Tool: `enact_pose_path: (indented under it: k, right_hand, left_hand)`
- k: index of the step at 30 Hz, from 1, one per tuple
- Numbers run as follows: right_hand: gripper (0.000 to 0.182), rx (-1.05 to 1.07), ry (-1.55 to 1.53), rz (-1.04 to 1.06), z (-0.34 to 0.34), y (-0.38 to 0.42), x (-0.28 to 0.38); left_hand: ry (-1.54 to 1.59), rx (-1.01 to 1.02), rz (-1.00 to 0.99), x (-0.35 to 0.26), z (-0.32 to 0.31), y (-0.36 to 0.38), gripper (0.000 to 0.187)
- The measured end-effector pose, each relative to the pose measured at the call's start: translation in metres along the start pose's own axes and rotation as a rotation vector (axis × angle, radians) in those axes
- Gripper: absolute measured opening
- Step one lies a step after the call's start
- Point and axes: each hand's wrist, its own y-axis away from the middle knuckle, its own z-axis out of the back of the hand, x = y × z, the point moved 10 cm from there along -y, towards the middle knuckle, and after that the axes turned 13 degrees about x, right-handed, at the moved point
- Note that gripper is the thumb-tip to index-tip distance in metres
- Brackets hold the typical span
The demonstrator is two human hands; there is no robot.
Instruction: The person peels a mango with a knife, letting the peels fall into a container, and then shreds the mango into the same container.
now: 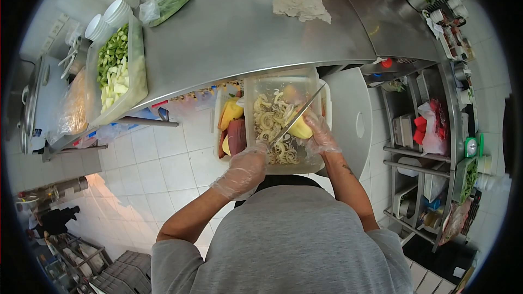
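Observation:
My left hand [244,170], in a clear plastic glove, is closed round the handle of a long knife [299,112]. The blade slants up and to the right, over a yellow peeled vegetable [300,126]. That vegetable is gripped by my gloved right hand [321,133]. Both hands are above a clear plastic tub [256,84] with pale curled peelings [267,117] in it. Close by on the left, a second container [218,147] holds yellow pieces [231,113] and a purple-skinned vegetable [237,136].
Ahead lies a steel counter [218,32] with a tub of chopped green vegetables [143,76], a bag of greens [171,4] and a cloth [301,7]. A round grey surface [351,125] stands right of the tub. Shelves [419,158] are farther right, crates [125,272] behind left.

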Motion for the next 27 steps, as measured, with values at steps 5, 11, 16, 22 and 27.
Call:
enact_pose_path:
  k: [5,11,16,22,27]
  right_hand:
    - [0.063,-0.001,0.092,0.096,-0.010,-0.005,0.008]
    - [0.063,0.065,0.073,0.008,-0.025,-0.001,0.001]
    - [0.072,0.100,-0.054,0.015,-0.024,-0.002,-0.006]
    - [0.082,0.140,-0.271,-0.041,-0.016,0.008,-0.015]
    - [0.085,0.138,-0.292,-0.126,-0.025,0.022,-0.012]
  left_hand:
    - [0.052,0.010,0.063,-0.001,0.008,-0.010,0.010]
    - [0.051,0.087,0.048,0.010,-0.008,-0.044,0.019]
    - [0.111,0.055,0.022,0.000,0.006,-0.043,0.022]
    - [0.373,-0.014,-0.091,-0.002,0.022,-0.017,0.021]
    - [0.310,-0.037,-0.066,-0.010,0.038,-0.004,0.018]
